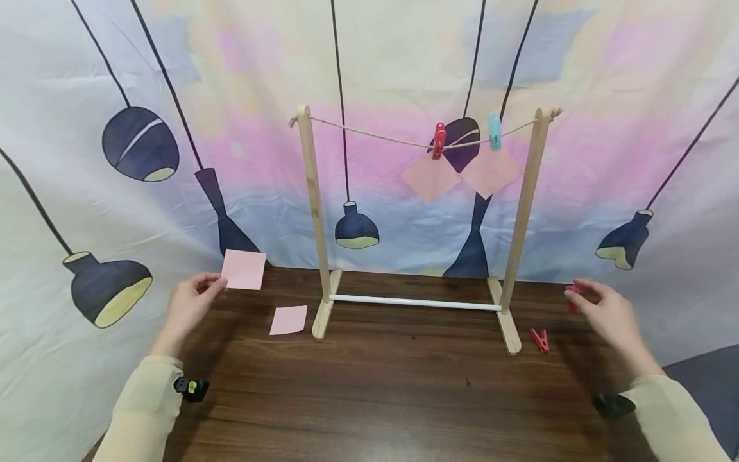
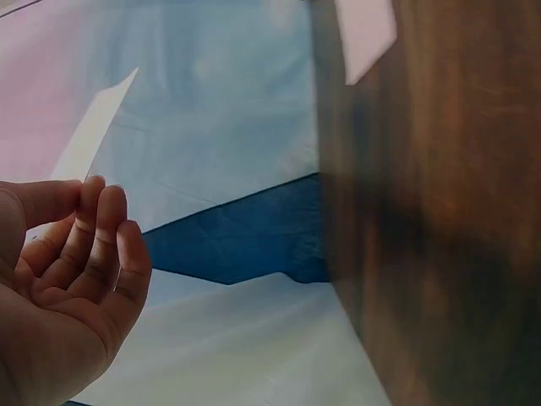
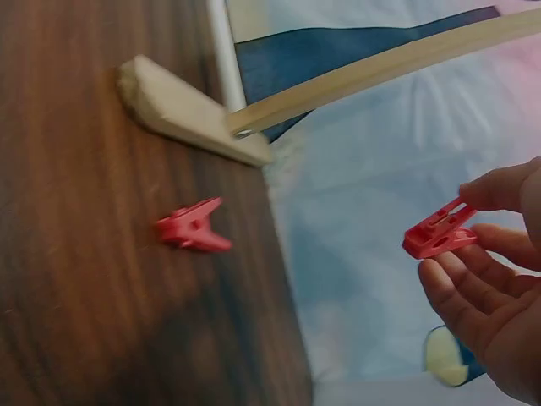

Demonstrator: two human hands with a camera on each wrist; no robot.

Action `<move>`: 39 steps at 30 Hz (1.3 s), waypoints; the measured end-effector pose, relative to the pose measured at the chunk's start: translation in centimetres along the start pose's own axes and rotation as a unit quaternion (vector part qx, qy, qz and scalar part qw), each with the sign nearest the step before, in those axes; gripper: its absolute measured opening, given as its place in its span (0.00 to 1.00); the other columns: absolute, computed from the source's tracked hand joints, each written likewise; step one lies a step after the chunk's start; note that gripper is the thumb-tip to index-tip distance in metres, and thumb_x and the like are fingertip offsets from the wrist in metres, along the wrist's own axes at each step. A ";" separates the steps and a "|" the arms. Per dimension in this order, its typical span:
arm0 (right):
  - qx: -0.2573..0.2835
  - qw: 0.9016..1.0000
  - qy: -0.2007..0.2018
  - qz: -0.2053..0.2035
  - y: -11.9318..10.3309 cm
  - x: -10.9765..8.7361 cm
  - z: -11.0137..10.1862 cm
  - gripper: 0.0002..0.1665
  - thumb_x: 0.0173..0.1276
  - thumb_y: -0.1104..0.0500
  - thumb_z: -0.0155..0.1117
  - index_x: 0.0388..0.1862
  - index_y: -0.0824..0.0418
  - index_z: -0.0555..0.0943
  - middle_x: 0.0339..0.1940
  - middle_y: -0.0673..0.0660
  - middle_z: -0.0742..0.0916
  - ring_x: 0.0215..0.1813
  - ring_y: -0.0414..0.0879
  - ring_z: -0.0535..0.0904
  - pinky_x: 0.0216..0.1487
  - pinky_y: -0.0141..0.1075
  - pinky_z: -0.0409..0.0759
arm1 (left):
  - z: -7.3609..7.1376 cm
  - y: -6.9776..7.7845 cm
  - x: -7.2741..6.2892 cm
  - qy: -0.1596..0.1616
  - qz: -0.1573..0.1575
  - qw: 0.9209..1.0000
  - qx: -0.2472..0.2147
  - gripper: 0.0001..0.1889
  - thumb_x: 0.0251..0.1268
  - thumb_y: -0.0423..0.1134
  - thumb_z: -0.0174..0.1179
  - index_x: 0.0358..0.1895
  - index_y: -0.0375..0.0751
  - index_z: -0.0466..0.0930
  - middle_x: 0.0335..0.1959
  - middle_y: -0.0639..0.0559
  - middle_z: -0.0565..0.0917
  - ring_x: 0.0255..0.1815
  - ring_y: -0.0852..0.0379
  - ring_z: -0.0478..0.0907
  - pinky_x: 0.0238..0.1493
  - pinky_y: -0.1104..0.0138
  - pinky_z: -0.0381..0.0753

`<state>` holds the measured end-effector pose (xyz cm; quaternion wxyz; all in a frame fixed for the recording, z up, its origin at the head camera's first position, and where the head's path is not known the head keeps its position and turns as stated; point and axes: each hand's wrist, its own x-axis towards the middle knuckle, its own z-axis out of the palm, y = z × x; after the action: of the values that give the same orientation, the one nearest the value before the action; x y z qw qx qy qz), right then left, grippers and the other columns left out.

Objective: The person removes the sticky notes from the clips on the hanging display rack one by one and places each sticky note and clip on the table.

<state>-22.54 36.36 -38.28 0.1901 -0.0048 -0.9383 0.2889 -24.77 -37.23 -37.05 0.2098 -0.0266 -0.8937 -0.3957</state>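
Note:
My left hand (image 1: 193, 305) pinches a pink paper square (image 1: 245, 269) by its left edge, raised above the table; the left wrist view shows the sheet nearly edge-on between thumb and fingertips. A second pink sheet (image 1: 288, 319) lies on the table to its right. Over at the right, my right hand (image 1: 612, 317) holds a red clothespin (image 3: 438, 232) between thumb and fingers by its handle ends. Another red clothespin (image 3: 193, 227) lies on the table beside the stand's right foot. Two pink squares hang from the string (image 1: 375, 135), under a red clothespin (image 1: 439, 141) and a blue clothespin (image 1: 494, 131).
A wooden stand with a left post (image 1: 313, 205), a right post (image 1: 525, 212) and a white crossbar (image 1: 412, 302) stands mid-table. Its feet reach toward me. Behind it hangs a cloth backdrop (image 1: 398, 64) printed with lamps, meeting the back edge of the brown table (image 1: 392, 385).

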 end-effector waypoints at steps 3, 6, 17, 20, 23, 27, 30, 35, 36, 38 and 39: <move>-0.007 1.000 -0.023 0.004 0.9 -0.4 0.8 0.34 0.78 0.46 0.58 0.64 0.75 0.73 0.53 0.78 0.81 0.53 0.73 0.76 0.47 0.63 0.73 | 0.3 -0.6 -0.3 -0.015 -0.005 1.000 0.001 0.19 0.77 0.40 0.57 0.51 0.21 0.79 0.36 0.33 0.86 0.28 0.69 0.80 0.30 0.78 0.75; -0.015 0.999 -0.031 0.009 1.8 -0.8 1.4 0.31 0.77 0.48 0.59 0.62 0.76 0.74 0.50 0.77 0.83 0.50 0.72 0.78 0.45 0.60 0.75 | 0.7 -0.9 -0.5 -0.034 -0.015 0.999 0.000 0.19 0.78 0.40 0.56 0.52 0.20 0.78 0.36 0.33 0.86 0.29 0.65 0.81 0.30 0.77 0.76; -0.046 0.994 -0.091 0.045 4.1 -1.0 2.4 0.33 0.76 0.51 0.60 0.61 0.81 0.71 0.45 0.79 0.83 0.41 0.66 0.81 0.34 0.50 0.79 | 1.8 -2.3 -0.5 -0.076 -0.034 0.996 0.030 0.17 0.77 0.38 0.56 0.49 0.21 0.79 0.35 0.34 0.86 0.30 0.54 0.82 0.29 0.70 0.76; -0.045 0.991 -0.113 0.061 4.5 -1.0 2.8 0.33 0.75 0.53 0.61 0.62 0.81 0.69 0.44 0.78 0.82 0.37 0.59 0.80 0.31 0.42 0.76 | 2.0 -2.8 -0.6 -0.092 -0.049 0.994 0.027 0.17 0.78 0.38 0.55 0.50 0.20 0.77 0.37 0.32 0.85 0.34 0.45 0.84 0.30 0.70 0.77; -0.045 0.987 -0.137 0.075 4.8 -1.0 3.1 0.34 0.74 0.54 0.61 0.63 0.82 0.68 0.45 0.79 0.81 0.36 0.57 0.78 0.31 0.43 0.77 | 2.0 -3.1 -0.8 -0.102 -0.058 0.993 0.026 0.17 0.78 0.37 0.55 0.50 0.19 0.77 0.36 0.32 0.85 0.35 0.42 0.85 0.30 0.70 0.78; -0.051 0.983 -0.157 0.081 5.0 -1.1 3.4 0.35 0.74 0.54 0.62 0.63 0.82 0.67 0.47 0.80 0.80 0.38 0.59 0.78 0.37 0.52 0.78 | 1.9 -3.6 -0.9 -0.110 -0.060 0.992 0.025 0.18 0.78 0.37 0.54 0.50 0.18 0.76 0.36 0.31 0.85 0.33 0.43 0.85 0.30 0.69 0.79; -0.053 0.982 -0.162 0.080 5.1 -1.1 3.5 0.35 0.73 0.54 0.62 0.63 0.83 0.68 0.49 0.81 0.80 0.41 0.64 0.78 0.43 0.58 0.78 | 1.8 -4.1 -0.9 -0.119 -0.064 0.991 0.022 0.17 0.78 0.35 0.54 0.49 0.17 0.75 0.36 0.31 0.85 0.33 0.44 0.85 0.31 0.68 0.81; -0.056 0.981 -0.172 0.073 5.1 -1.2 3.7 0.35 0.73 0.53 0.61 0.61 0.84 0.69 0.54 0.83 0.77 0.54 0.78 0.73 0.52 0.67 0.74 | 1.6 -4.7 -0.9 -0.137 -0.076 0.987 0.028 0.15 0.75 0.32 0.55 0.48 0.16 0.75 0.35 0.32 0.84 0.33 0.43 0.85 0.31 0.64 0.83; -0.056 0.981 -0.174 0.071 5.1 -1.2 3.7 0.35 0.73 0.53 0.61 0.61 0.84 0.69 0.55 0.84 0.77 0.56 0.79 0.72 0.52 0.67 0.73 | 1.6 -4.8 -0.9 -0.142 -0.078 0.986 0.028 0.15 0.75 0.32 0.55 0.48 0.16 0.74 0.35 0.32 0.84 0.33 0.44 0.85 0.31 0.64 0.83; -0.056 0.980 -0.177 0.070 5.1 -1.3 3.8 0.35 0.73 0.53 0.61 0.61 0.84 0.69 0.55 0.84 0.77 0.56 0.79 0.72 0.52 0.67 0.74 | 1.5 -5.1 -0.8 -0.151 -0.082 0.985 0.025 0.16 0.74 0.31 0.55 0.49 0.15 0.73 0.35 0.31 0.85 0.33 0.44 0.85 0.31 0.63 0.83; -0.056 0.980 -0.179 0.070 5.2 -1.3 3.8 0.35 0.72 0.53 0.61 0.60 0.84 0.70 0.55 0.83 0.77 0.56 0.80 0.72 0.52 0.67 0.74 | 1.4 -5.3 -0.8 -0.156 -0.086 0.984 0.025 0.16 0.74 0.31 0.55 0.49 0.14 0.73 0.36 0.31 0.85 0.33 0.44 0.85 0.31 0.64 0.83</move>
<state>-23.23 38.46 -44.45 -0.0021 -0.0288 -0.9691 0.2448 -25.65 -39.74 -41.90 0.0337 -0.0058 -0.9238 -0.3812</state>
